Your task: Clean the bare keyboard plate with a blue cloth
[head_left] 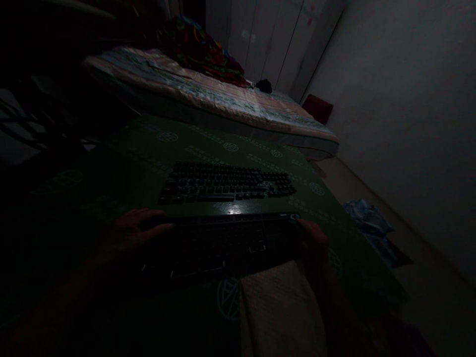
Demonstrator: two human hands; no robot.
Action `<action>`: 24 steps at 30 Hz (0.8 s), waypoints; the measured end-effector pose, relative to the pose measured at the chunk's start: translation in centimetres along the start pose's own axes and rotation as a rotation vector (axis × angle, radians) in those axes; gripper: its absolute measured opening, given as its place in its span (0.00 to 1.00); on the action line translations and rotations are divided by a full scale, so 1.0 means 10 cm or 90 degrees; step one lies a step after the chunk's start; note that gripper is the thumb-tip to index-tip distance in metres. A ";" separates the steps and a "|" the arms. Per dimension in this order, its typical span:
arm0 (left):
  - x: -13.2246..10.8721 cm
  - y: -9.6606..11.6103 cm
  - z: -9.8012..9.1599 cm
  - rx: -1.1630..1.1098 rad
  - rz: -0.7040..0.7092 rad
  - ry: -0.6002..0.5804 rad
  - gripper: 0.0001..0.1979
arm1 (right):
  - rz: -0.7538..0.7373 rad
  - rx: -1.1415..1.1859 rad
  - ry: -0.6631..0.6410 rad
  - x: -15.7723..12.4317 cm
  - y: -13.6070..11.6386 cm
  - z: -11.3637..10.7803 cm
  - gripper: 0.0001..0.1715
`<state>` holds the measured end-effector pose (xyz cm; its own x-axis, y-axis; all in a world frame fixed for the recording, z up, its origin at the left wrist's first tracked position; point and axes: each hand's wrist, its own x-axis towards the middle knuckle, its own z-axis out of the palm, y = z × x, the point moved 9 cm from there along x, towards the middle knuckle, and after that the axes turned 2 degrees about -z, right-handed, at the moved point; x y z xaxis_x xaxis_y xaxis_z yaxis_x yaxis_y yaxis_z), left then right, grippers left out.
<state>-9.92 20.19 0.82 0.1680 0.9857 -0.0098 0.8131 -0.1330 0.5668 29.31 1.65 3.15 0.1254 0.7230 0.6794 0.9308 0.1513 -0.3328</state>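
Note:
A black keyboard base [223, 243] with its keys taken off lies across the near part of the green table. Thin metal wire bars glint along its lower side. My left hand [139, 228] grips its left end, thumb and fingers around the edge. At the opposite end, my right hand [313, 238] is closed on the upper right corner. Just beyond the base, loose black keycaps [226, 181] are laid out in rows as on a keyboard, with a gap toward the right. A folded beige cloth [282, 307] sits close to my right wrist. Dim light hides the fingertips.
The green tabletop [201, 141] carries printed globe emblems. Beyond it stands a bed with a striped mattress [223, 99] and a red patterned blanket [204, 52]. On the floor at right lies a blue bundle [368, 218], near a pale wall [409, 99].

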 end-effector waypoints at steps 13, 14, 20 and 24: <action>0.01 -0.03 0.09 -0.028 0.007 -0.037 0.27 | -0.045 -0.002 -0.014 0.00 -0.12 0.08 0.13; 0.01 -0.04 0.10 -0.028 0.001 -0.043 0.27 | -0.051 0.008 -0.022 0.00 -0.14 0.10 0.13; 0.00 -0.03 0.07 -0.024 -0.013 -0.030 0.26 | -0.031 -0.003 -0.026 0.00 -0.09 0.10 0.14; -0.01 0.00 0.04 -0.019 -0.011 -0.017 0.26 | -0.037 0.014 -0.027 -0.01 -0.12 0.06 0.14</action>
<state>-9.73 20.03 0.45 0.1696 0.9846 -0.0415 0.7991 -0.1127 0.5905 27.94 1.83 3.09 0.0556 0.7404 0.6699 0.9285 0.2084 -0.3074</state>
